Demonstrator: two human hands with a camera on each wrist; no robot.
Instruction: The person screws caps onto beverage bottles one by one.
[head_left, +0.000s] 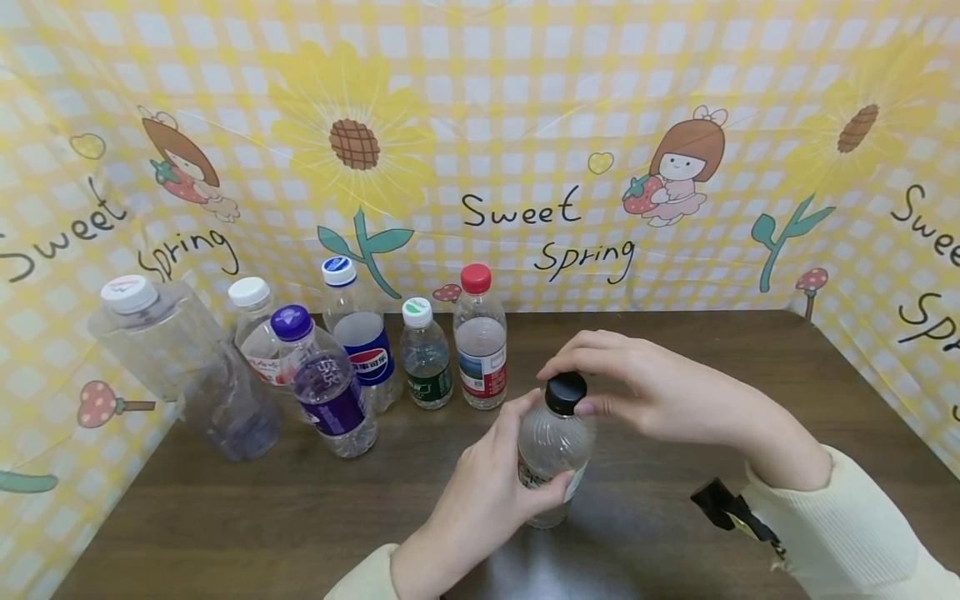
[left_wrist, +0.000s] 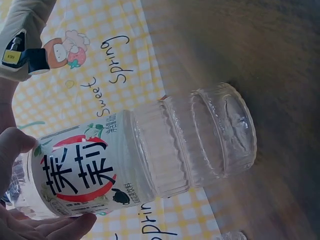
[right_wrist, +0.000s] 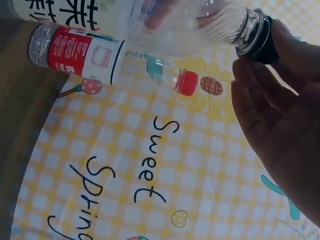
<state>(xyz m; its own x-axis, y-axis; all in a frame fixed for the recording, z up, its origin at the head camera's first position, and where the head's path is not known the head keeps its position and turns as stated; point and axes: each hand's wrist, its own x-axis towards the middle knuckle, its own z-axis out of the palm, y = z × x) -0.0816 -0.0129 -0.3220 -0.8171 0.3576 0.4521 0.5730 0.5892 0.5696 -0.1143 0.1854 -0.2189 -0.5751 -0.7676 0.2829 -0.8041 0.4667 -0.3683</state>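
Observation:
A clear plastic bottle (head_left: 557,442) with a black cap (head_left: 566,393) stands roughly upright in front of me. Its pale label (left_wrist: 80,170) carries large black characters and red arcs, and ribbed clear plastic shows below it. My left hand (head_left: 483,475) grips the bottle round its upper body, thumb across the front. From the right, my right hand (head_left: 648,385) pinches the cap between thumb and fingers. In the right wrist view the thumb and fingertips lie on either side of the dark cap (right_wrist: 266,42), which sits on the bottle's neck.
Several other capped bottles stand to the left and behind: a red-capped one (head_left: 480,333), a small green-labelled one (head_left: 427,358), a Pepsi bottle (head_left: 367,350), a purple-labelled one (head_left: 330,396) and a large crumpled one (head_left: 217,392). A checked yellow cloth (head_left: 495,100) walls the brown table (head_left: 360,517).

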